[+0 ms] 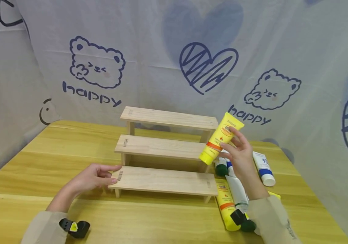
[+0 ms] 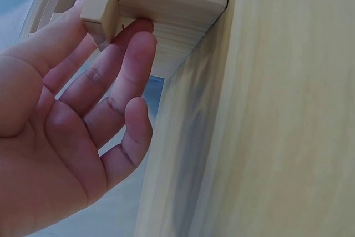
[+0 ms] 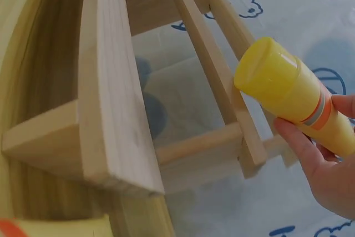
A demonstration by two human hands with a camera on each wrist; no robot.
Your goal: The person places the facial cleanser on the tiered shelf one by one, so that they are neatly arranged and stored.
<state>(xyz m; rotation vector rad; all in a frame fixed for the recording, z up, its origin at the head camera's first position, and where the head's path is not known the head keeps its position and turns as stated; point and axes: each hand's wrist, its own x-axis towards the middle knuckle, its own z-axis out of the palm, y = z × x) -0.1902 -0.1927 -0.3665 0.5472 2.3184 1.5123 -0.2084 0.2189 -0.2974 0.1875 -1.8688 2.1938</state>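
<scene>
Okay so the right hand [image 1: 241,154] has its fingers pinched around a yellow tube [image 1: 216,139], tilted cap-down near the right ends of the wooden stand's [image 1: 158,147] upper tiers. Left hand [image 1: 90,179] grips the left end of the lowest tier [image 1: 165,180]. Other tubes [image 1: 225,200] lie rightward on the table [image 1: 149,223]. I'd guess it's the placing step; next move probably wants the tube lined up over a tier, stand steady.
</scene>
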